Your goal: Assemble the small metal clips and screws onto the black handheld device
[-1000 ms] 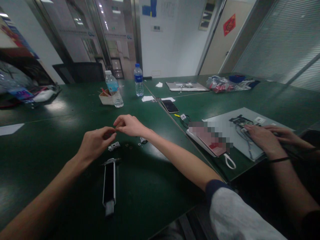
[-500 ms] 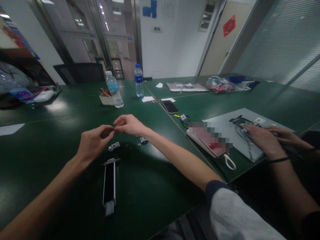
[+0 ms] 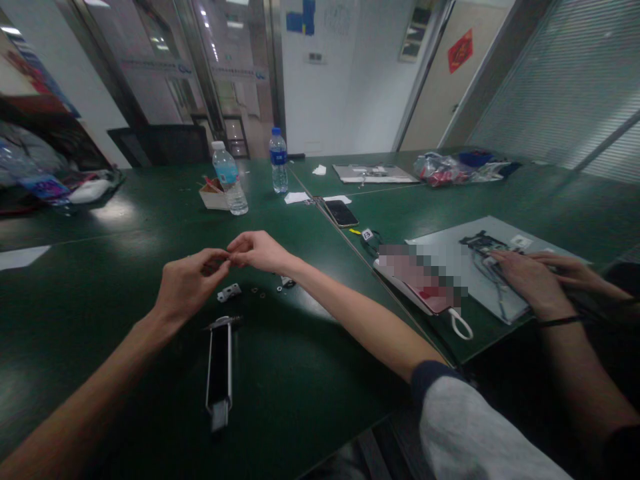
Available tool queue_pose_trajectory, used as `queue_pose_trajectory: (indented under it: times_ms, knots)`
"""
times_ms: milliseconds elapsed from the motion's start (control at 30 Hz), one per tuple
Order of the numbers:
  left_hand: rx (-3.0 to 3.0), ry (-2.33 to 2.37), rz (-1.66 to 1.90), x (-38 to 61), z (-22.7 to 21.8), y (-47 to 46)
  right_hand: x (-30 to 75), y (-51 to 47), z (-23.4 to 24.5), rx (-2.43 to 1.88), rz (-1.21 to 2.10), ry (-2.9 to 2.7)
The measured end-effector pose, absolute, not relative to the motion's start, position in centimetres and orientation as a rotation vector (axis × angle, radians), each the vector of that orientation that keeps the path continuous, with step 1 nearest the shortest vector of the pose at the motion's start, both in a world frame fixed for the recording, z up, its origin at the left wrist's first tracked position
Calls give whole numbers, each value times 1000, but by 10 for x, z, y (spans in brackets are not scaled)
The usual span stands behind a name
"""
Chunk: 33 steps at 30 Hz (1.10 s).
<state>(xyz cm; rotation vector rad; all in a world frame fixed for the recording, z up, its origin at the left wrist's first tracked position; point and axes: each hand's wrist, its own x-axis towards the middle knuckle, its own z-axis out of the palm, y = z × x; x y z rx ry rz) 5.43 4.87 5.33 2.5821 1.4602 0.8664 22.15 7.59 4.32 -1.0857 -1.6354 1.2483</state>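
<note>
My left hand and my right hand meet fingertip to fingertip above the green table. Both are pinched shut on something tiny that I cannot make out. Below them lie a small metal bracket, a second small metal part and a few loose nuts or washers. Nearer to me lies a long black part with a silver frame, pointing toward my body.
A co-worker's hands rest on a grey panel with a circuit board at the right. Farther back stand two water bottles, a small paper box, a phone, paper scraps and a bag of parts.
My two hands have drawn slightly closer, so the fingertips now touch. Nothing on the table has moved.
</note>
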Motion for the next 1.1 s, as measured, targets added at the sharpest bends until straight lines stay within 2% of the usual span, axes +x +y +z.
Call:
queue_pose_trajectory:
  times_ms: [433,1100]
  knots:
    - [2673,1474,899,54,54,48,222,76,43,-1077,1195,-1595]
    - [2697,1415,945,53,56,48,221,69,53,-1015,1436,-1398]
